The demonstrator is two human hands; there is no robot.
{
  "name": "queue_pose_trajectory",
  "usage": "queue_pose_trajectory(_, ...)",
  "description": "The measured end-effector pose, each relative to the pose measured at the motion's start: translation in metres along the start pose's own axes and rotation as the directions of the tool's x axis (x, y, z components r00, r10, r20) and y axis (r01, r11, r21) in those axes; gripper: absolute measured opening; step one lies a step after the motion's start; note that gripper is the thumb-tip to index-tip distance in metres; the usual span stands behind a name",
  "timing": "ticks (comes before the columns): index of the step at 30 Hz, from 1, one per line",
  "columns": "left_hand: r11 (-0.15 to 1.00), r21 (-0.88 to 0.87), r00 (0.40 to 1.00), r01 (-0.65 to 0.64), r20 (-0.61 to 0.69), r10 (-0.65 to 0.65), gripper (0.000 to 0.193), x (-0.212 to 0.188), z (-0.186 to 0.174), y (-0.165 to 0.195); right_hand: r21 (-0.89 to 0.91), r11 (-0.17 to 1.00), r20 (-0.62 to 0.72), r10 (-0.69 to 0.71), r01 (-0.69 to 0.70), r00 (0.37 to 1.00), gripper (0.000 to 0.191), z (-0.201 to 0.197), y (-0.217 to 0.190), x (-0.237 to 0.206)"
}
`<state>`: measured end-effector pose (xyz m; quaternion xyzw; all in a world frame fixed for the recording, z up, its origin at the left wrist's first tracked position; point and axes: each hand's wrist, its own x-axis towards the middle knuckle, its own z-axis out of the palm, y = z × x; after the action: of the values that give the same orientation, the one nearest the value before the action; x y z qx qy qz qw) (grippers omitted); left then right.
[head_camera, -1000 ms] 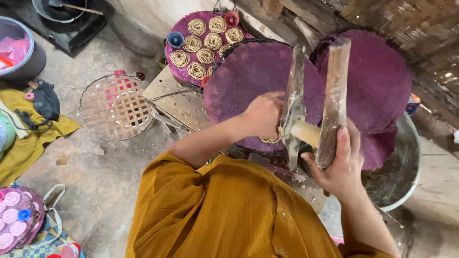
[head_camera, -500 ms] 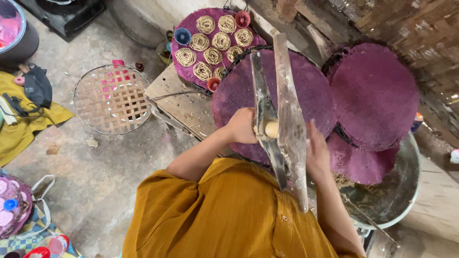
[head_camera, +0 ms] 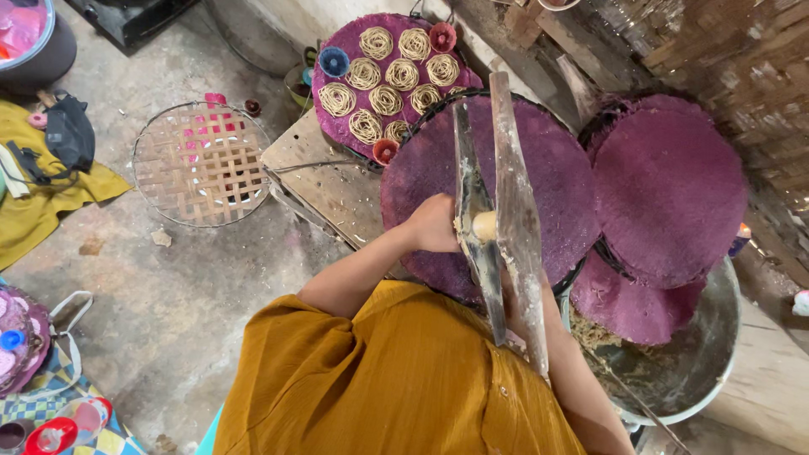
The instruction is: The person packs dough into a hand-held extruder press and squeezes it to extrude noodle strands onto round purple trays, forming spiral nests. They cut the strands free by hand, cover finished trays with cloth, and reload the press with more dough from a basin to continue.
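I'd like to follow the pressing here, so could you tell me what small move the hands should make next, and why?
Probably squeeze the two wooden press bars together. A pale dough lump sits between them, the left hand grips one bar beside it, and the empty purple mat lies right beneath. The right hand is hidden behind the bars.

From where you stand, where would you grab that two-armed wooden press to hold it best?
Probably by the lower ends of the wooden press, coming from the person's side. Its two long arms run up and away over the purple mat, with the dough lump clamped midway. The left hand grips near that lump; the right hand is hidden behind an arm.
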<state>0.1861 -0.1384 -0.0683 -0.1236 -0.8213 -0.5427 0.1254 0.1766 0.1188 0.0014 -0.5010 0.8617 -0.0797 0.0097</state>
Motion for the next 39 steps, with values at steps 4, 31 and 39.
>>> queue_pose_trajectory(4, 0.999, 0.019, 0.999, 0.051, 0.01, -0.051, 0.046, 0.001, 0.0, 0.001, 0.369, 0.915, 0.094, 0.135, -0.161, 0.986, 0.04, -0.005, 0.011, -0.015)
queue_pose_trajectory(31, 0.959, 0.284, 0.96, 0.01, 0.264, -0.088, 0.04, 0.07, 0.04, 0.102, 0.978, -0.052, 0.206, 0.157, -0.201, 0.966, 0.132, -0.06, 0.014, -0.107)
queue_pose_trajectory(39, 0.025, -0.969, 0.796, 0.247, 0.218, 0.564, 0.1, 0.151, -0.013, 0.104, 0.886, -0.277, 0.385, -0.002, -0.371, 0.923, 0.147, -0.084, 0.01, -0.113)
